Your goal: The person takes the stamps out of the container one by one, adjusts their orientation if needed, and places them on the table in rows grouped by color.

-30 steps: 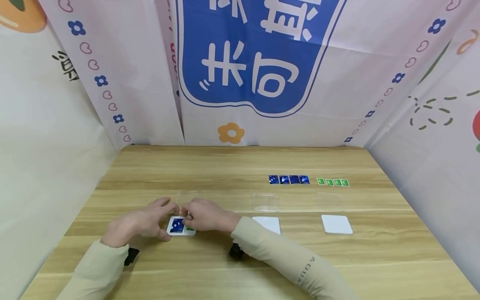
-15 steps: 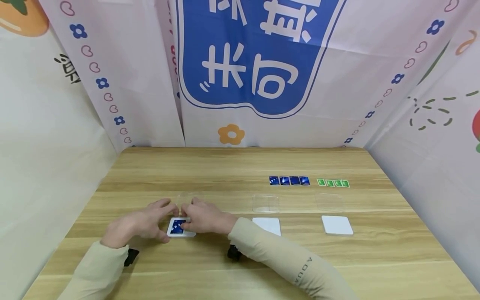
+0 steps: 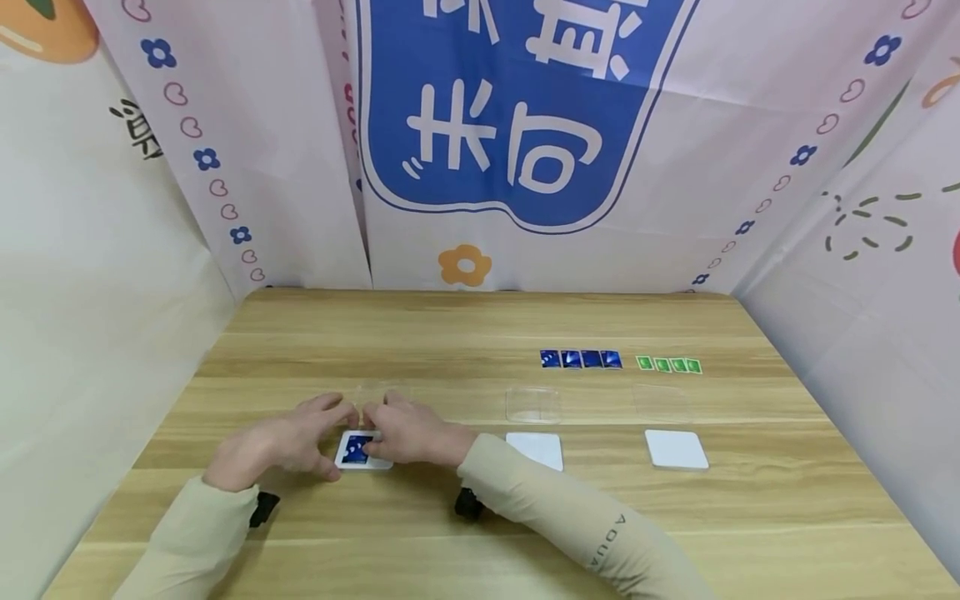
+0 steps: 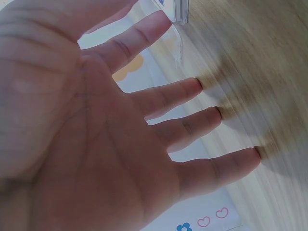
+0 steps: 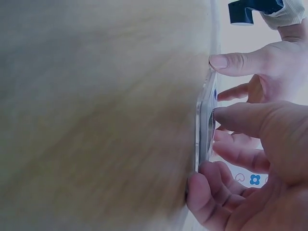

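Both hands meet at a thin white rectangular tile with rounded corners (image 3: 344,461) at the table's left middle. A small dark-blue picture card (image 3: 354,450) lies flat on the tile's left part. My left hand (image 3: 296,442) holds the tile's left end between thumb and index finger; its other fingers (image 4: 185,132) spread straight, tips at the table. My right hand (image 3: 411,432) lies over the tile's right part, thumb (image 5: 236,118) pressing on top and lower fingers curled at its right edge. The right thumb and fingers hide what lies on that part.
Two more white tiles (image 3: 536,450) (image 3: 677,450) lie to the right. Behind the row lie thin clear covers (image 3: 533,405) (image 3: 661,402). Several blue cards (image 3: 581,359) and small green cards (image 3: 669,365) form a line farther back. A printed cloth (image 3: 300,208) hangs behind the table.
A green card showed on the tile's right part a second ago; my right thumb and fingers now cover it. The left hand stays in place.
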{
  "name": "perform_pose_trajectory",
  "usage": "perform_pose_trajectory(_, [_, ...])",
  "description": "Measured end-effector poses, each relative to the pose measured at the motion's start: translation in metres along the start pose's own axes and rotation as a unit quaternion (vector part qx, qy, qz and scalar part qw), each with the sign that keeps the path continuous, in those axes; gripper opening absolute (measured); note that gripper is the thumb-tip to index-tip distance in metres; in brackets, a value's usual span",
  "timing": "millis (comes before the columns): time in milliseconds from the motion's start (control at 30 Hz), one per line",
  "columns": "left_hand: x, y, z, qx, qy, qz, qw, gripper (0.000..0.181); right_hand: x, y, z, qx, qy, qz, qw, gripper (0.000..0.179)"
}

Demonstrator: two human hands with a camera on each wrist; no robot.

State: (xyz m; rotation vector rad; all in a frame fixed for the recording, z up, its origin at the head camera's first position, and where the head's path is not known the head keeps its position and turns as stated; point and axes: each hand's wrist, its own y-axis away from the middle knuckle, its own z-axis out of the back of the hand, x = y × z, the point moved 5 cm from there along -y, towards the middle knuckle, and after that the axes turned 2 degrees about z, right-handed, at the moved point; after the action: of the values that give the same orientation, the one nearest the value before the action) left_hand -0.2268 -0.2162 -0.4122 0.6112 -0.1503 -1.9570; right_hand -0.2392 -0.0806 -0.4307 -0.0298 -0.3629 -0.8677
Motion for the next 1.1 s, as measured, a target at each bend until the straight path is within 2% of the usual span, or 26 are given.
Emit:
perform_pose_trajectory(267, [-0.001, 0.001, 0.001, 0.005, 0.004, 0.002, 1.0000, 0.054, 0.003, 0.001, 0.004, -0.001, 0.007, 0.009, 0.9999, 0.020])
perform_pose_trajectory(533, [-0.001, 0.001, 0.002, 0.007, 0.000, 0.007, 0.9999, 0.054, 0.008, 0.004, 0.004, 0.002, 0.011, 0.015, 0.9998, 0.032])
perform_pose_trajectory(767, [-0.001, 0.001, 0.002, 0.005, -0.002, 0.008, 0.9999, 0.054, 0.010, 0.005, 0.004, 0.007, 0.014, 0.010, 0.9998, 0.030])
perform_pose_trajectory(1100, [-0.002, 0.001, 0.002, 0.009, 0.003, 0.016, 0.9998, 0.054, 0.010, 0.003, 0.004, 0.006, -0.009, -0.001, 0.9999, 0.029])
